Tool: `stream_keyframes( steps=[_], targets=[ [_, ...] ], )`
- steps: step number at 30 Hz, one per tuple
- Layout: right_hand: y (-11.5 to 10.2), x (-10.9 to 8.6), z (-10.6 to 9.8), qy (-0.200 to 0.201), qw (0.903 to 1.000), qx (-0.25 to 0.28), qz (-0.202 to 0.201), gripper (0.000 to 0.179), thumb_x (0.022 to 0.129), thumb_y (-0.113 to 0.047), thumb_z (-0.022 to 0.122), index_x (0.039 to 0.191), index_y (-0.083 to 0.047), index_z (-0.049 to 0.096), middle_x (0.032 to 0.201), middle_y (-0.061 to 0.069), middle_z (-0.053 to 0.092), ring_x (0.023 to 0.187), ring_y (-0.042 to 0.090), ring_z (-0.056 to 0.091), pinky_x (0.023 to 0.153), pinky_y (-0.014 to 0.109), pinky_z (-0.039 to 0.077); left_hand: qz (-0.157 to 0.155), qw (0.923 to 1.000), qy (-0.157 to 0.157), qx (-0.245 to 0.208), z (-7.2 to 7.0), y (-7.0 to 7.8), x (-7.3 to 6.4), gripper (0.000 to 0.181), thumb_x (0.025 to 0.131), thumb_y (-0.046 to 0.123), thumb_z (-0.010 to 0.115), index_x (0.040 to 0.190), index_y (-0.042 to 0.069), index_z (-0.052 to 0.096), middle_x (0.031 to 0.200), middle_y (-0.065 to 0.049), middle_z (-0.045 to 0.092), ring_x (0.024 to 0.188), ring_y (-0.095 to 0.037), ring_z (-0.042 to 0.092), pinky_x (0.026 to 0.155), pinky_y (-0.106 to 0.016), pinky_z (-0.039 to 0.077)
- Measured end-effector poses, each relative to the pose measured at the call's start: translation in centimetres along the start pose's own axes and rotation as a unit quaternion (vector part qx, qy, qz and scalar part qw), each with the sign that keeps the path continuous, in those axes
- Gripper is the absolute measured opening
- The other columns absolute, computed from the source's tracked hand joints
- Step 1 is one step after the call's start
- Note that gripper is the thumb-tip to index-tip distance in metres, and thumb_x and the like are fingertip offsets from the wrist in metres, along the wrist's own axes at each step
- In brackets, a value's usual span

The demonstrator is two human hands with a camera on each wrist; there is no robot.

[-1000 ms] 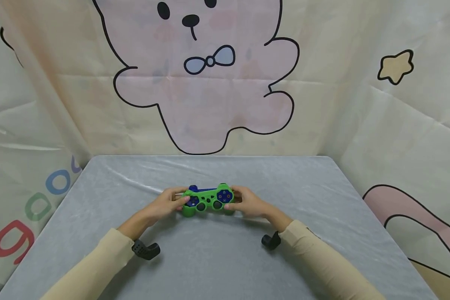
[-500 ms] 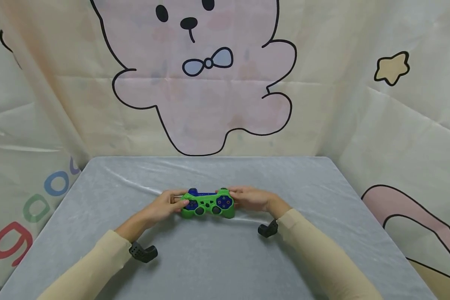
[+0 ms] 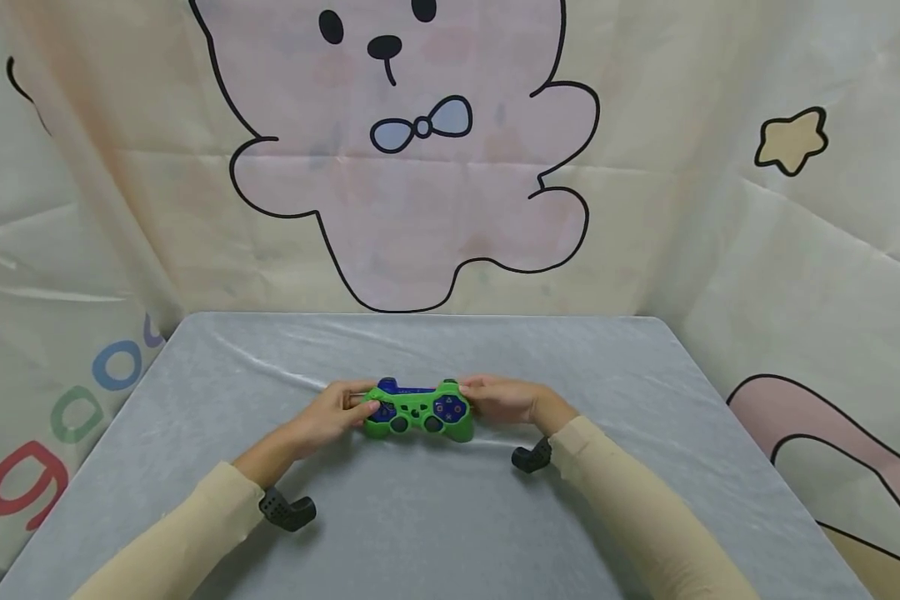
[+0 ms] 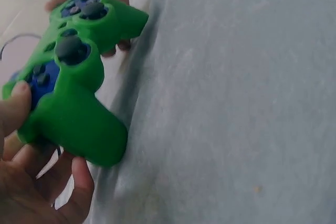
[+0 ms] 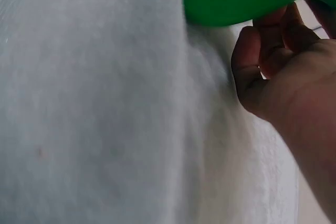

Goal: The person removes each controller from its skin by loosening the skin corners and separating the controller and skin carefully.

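Left grip (image 3: 332,416) and right grip (image 3: 507,400) pinch a green, blue-panelled game controller (image 3: 417,406).

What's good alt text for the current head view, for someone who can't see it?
A person's left hand and right hand hold a green game controller with blue button panels over a grey-blue, cloth-covered table. Behind hangs a cream fabric backdrop showing a pink cartoon animal in a blue bow tie.

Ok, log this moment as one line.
Left hand: grips green-and-blue gamepad, thumb by directional pad; Right hand: at gamepad's right end; Below: grey tablecloth
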State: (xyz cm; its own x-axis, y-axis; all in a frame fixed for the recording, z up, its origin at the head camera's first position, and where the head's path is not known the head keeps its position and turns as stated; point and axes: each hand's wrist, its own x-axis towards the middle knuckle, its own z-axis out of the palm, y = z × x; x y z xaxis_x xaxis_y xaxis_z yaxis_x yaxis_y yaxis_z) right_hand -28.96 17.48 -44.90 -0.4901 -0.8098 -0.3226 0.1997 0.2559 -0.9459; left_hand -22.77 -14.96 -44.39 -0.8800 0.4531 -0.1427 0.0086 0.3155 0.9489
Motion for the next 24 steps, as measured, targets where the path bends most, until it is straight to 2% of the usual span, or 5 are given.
stream_keyframes(
  steps=[6, 9, 15, 20, 24],
  targets=[
    [-0.2, 0.6, 0.0, -0.016, 0.9996, -0.019, -0.017, 0.039, 0.104, -0.051, 0.049, 0.118, -0.02, 0.068, 0.124, -0.007, 0.066, 0.13, 0.012, 0.053, 0.127, 0.046, 0.021, 0.028, 0.9996, -0.002, 0.0, 0.3, 0.3, -0.3, 0.048, 0.103, 0.013, 0.059, 0.145, -0.008, 0.047, 0.08, -0.001, 0.066, 0.067, -0.003, 0.047, 0.057, -0.021, 0.034],
    [-0.5, 0.8, -0.2, -0.02, 0.999, -0.032, -0.025, 0.033, 0.105, -0.047, 0.049, 0.111, -0.022, 0.069, 0.117, -0.01, 0.069, 0.12, 0.008, 0.058, 0.122, 0.039, 0.031, 0.028, 0.9996, 0.004, 0.0, 0.2, 0.2, -0.4, 0.049, 0.103, 0.012, 0.058, 0.145, -0.01, 0.046, 0.09, -0.007, 0.074, 0.073, -0.002, 0.055, 0.063, -0.021, 0.041],
    [-1.0, 1.0, -0.3, -0.043, 0.9979, -0.045, -0.02, 0.046, 0.099, -0.053, 0.056, 0.12, -0.013, 0.063, 0.108, -0.008, 0.068, 0.108, 0.007, 0.061, 0.105, 0.027, 0.044, 0.024, 0.9997, -0.005, 0.008, -0.2, 0.0, -0.5, 0.05, 0.103, 0.014, 0.058, 0.146, -0.008, 0.045, 0.109, -0.018, 0.075, 0.086, -0.001, 0.064, 0.077, -0.024, 0.053],
    [-0.5, 1.3, -0.7, -0.084, 0.9952, -0.03, -0.041, 0.051, 0.085, -0.061, 0.07, 0.107, -0.017, 0.057, 0.086, -0.012, 0.051, 0.082, 0.005, 0.045, 0.08, 0.024, 0.039, 0.028, 0.9991, -0.03, 0.01, -0.2, 0.1, -0.6, 0.056, 0.103, 0.014, 0.058, 0.149, -0.012, 0.038, 0.123, -0.025, 0.07, 0.094, -0.001, 0.068, 0.086, -0.032, 0.059],
    [-0.2, 1.4, -0.6, -0.085, 0.9945, -0.016, -0.06, 0.044, 0.088, -0.053, 0.072, 0.104, -0.015, 0.056, 0.084, -0.011, 0.049, 0.077, 0.004, 0.043, 0.074, 0.024, 0.038, 0.033, 0.9987, -0.035, 0.017, -0.3, 0.1, -0.7, 0.057, 0.103, 0.013, 0.058, 0.148, -0.014, 0.036, 0.124, -0.026, 0.069, 0.091, 0.0, 0.068, 0.085, -0.033, 0.059]
  ],
)
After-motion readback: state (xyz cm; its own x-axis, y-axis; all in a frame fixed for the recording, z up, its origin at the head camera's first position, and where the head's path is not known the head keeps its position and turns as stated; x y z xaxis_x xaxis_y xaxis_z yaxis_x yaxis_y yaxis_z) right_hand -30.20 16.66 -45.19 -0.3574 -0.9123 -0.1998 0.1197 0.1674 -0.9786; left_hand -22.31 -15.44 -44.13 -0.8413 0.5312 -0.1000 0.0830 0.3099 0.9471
